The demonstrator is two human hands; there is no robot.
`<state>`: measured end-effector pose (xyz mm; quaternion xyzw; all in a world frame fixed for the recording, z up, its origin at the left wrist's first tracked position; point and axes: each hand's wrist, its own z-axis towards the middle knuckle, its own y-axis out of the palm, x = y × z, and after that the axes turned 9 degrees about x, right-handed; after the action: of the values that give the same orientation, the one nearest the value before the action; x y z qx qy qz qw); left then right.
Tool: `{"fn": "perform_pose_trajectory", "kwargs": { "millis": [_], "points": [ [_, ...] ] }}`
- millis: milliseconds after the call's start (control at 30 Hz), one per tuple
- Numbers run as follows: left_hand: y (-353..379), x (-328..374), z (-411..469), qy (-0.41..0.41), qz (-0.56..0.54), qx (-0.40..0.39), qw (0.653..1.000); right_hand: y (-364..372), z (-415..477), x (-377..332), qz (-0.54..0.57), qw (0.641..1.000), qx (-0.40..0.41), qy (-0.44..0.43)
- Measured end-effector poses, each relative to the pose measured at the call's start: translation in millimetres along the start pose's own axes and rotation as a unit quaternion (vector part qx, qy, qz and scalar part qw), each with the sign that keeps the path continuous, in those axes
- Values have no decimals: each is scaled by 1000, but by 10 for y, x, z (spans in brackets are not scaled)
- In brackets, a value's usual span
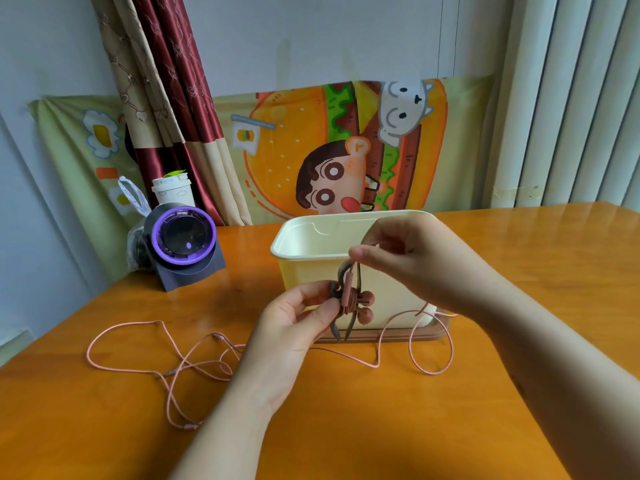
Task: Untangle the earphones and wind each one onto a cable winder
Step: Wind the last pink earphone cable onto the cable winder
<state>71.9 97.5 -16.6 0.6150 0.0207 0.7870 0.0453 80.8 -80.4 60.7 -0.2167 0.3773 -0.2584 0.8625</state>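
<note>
Earphone winding — centre of frame, before cream box (304,271).
Gripped cable winder (347,299), partly wound, between thumb and fingers of left hand (298,323), with two earbuds (367,298) at its right edge. Pinched a strand of pink cable (377,366) just above it with curled fingers of right hand (408,251). Noted the rest in loose loops on wooden table (519,265), lower left through right of centre — and purple-ringed device (183,237) at left of frame.

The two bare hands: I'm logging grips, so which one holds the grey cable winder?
The left hand: it grips the grey cable winder wrapped with pink earphone cable, while the right hand only pinches the cable above it.
</note>
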Motion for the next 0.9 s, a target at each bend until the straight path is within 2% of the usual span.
{"fn": "perform_pose_trajectory", "kwargs": {
  "millis": [100, 267, 467, 633, 767, 900],
  "points": [
    [-5, -7, 11, -20, -38, -2, 999, -1, 15, 53, 70, 997, 3, 33],
    [-10, -17, 24, -25, -68, -13, 997, 70, 12, 145, 184, 976, -34, 112],
    [-46, 7, 29, -22, -64, -27, 997, 86, 20, 180, 202, 973, 1, 109],
    [-38, 40, 15, -22, -86, -41, 995, 124, 17, 261, 270, 948, -80, 151],
    [-30, 33, 14, -38, -126, -48, 990, 233, -26, 382, 349, 895, -186, 206],
    [-24, 52, 41, -46, -182, -68, 980, 393, -47, 392, 403, 871, -182, 213]
  ]
}}
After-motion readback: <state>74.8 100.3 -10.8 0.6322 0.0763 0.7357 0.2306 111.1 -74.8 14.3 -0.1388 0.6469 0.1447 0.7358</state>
